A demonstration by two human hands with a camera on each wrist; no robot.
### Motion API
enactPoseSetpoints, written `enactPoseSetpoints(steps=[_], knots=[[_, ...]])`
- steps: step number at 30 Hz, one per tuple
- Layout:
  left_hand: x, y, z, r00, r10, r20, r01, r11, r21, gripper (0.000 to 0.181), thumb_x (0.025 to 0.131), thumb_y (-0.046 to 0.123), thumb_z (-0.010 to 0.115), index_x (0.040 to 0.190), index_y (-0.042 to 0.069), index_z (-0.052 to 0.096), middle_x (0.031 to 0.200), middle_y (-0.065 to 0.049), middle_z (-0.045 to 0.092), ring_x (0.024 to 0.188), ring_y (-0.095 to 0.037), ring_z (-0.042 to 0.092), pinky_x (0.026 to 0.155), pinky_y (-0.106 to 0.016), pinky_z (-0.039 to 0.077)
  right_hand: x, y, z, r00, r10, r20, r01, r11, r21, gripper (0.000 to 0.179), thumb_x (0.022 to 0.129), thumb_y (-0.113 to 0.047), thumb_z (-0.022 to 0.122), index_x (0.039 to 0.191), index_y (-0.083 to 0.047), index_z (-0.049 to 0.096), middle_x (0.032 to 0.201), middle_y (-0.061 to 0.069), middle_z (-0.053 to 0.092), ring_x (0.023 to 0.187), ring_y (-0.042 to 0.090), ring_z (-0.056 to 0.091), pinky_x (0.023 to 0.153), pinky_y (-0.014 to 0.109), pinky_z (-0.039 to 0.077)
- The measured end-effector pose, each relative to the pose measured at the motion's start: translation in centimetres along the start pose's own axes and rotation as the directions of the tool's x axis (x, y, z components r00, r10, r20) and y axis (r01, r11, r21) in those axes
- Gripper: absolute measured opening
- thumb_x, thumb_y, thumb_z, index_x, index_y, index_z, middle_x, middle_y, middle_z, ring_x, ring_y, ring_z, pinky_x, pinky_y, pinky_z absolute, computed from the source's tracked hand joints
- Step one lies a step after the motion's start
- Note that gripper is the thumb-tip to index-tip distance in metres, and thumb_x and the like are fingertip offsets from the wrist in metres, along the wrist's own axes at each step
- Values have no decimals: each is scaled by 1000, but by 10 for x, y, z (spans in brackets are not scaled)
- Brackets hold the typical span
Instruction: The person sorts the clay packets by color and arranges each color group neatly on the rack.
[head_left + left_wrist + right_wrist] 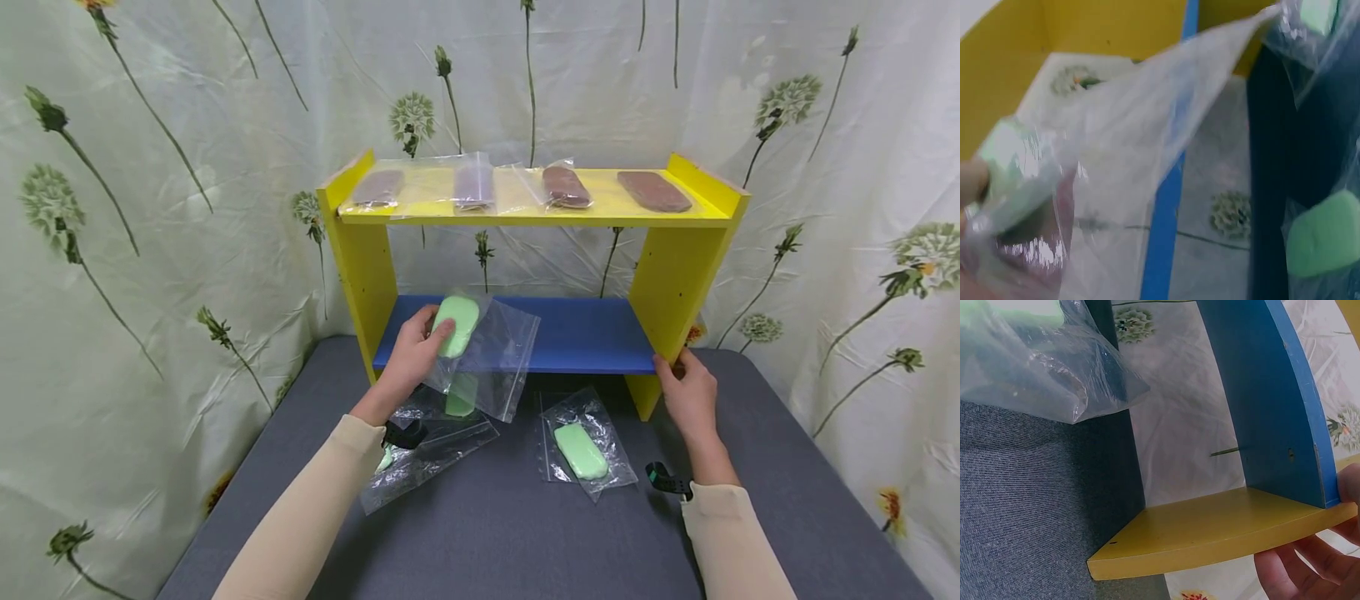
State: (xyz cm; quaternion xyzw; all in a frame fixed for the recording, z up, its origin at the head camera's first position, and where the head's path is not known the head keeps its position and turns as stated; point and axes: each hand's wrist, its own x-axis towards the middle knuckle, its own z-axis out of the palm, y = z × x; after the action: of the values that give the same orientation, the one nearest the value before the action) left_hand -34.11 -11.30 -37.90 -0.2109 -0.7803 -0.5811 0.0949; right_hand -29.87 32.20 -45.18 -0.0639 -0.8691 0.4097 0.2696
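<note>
The green bar is inside a clear zip bag, raised above the tabletop at the left part of the blue shelf. The left hand holds it at its left side: the grip is clamped on the bagged bar, thumb on the near face. The free part of the bag extends to the right and downward across the front edge of the blue shelf; whether it touches that edge cannot be determined.

The right hand is clamped on the right side panel where the blue shelf meets it. In the right wrist view, the thumb lies beside the shelf edge and the fingers bear on the outer face.

Three further green bars in clear bags lie on the tabletop: the right bar before the unit, the middle bar seen through the held bag, and the left bar mostly hidden by the left wrist.

The yellow top shelf carries four bagged pieces: two purplish at left, two reddish-brown at right. A flower-printed curtain stands behind.
</note>
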Motion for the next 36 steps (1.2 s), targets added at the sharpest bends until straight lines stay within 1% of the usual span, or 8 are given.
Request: enactPoseSetpoints(steps=[7, 13, 17, 20, 23, 27, 31, 36], knots=[[23, -19, -6, 971, -101, -217, 138, 977, 162, 41, 105, 31, 55, 134, 2, 59, 108, -17, 65, 85, -30, 60, 72, -43, 49, 0, 0, 0, 1000, 2, 7, -2, 1000, -2, 47, 102, -44, 55, 126, -4, 61, 110, 19, 67, 96, 32, 63, 65, 19, 46], [29, -32, -7, 936, -135, -326, 228, 936, 268, 42, 103, 25, 56, 136, -2, 57, 119, -24, 65, 99, -40, 62, 85, -53, 50, -1, -1, 1, 1000, 1, 11, -1, 1000, -1, 46, 102, -43, 55, 127, -4, 61, 111, 19, 67, 97, 33, 64, 66, 22, 47], [32, -38, -7, 916, -86, -391, 230, 913, 338, 45, 101, 23, 60, 138, -2, 55, 122, -25, 64, 108, -46, 59, 94, -57, 46, 0, -2, 1, 1000, -4, 3, 4, 1000, -2, 45, 103, -42, 56, 125, -3, 61, 108, 19, 68, 96, 32, 63, 66, 21, 46], [31, -39, -7, 921, 13, -390, 175, 879, 443, 47, 100, 22, 60, 142, 0, 54, 129, -24, 61, 113, -47, 58, 96, -60, 44, 0, -2, 1, 1000, -5, -5, 5, 1000, -7, 44, 103, -42, 56, 124, -4, 62, 106, 18, 68, 95, 31, 63, 65, 20, 46], [25, -34, -5, 934, 165, -317, 67, 792, 607, 42, 101, 18, 61, 139, 0, 58, 130, -22, 60, 112, -44, 59, 94, -59, 47, 0, -2, 1, 1000, -4, -1, 4, 1000, -12, 45, 102, -42, 56, 125, -4, 62, 106, 18, 68, 96, 32, 63, 65, 21, 46], [13, -24, 6, 939, 310, -150, -63, 583, 810, 33, 101, 21, 60, 127, 1, 68, 125, -21, 63, 113, -42, 59, 99, -56, 46, 0, -1, -1, 1000, -10, 3, 10, 1000, -4, 45, 102, -42, 56, 126, -4, 61, 108, 18, 68, 96, 32, 64, 65, 20, 46], [3, -20, 20, 969, 247, 4, -112, 426, 898, 46, 105, 36, 51, 136, 4, 62, 132, -20, 60, 123, -42, 52, 107, -57, 38, 0, -1, -2, 1000, -15, -5, 15, 1000, 4, 45, 103, -43, 55, 126, -5, 61, 109, 19, 67, 96, 32, 64, 63, 17, 45], [-10, -31, 27, 993, 108, 46, -82, 362, 928, 57, 106, 44, 43, 140, 0, 56, 144, -23, 49, 132, -44, 43, 110, -57, 34, -1, 0, 1, 1000, -8, 12, 8, 1000, 4, 47, 103, -44, 54, 127, -5, 61, 110, 18, 67, 96, 32, 64, 63, 16, 45]])
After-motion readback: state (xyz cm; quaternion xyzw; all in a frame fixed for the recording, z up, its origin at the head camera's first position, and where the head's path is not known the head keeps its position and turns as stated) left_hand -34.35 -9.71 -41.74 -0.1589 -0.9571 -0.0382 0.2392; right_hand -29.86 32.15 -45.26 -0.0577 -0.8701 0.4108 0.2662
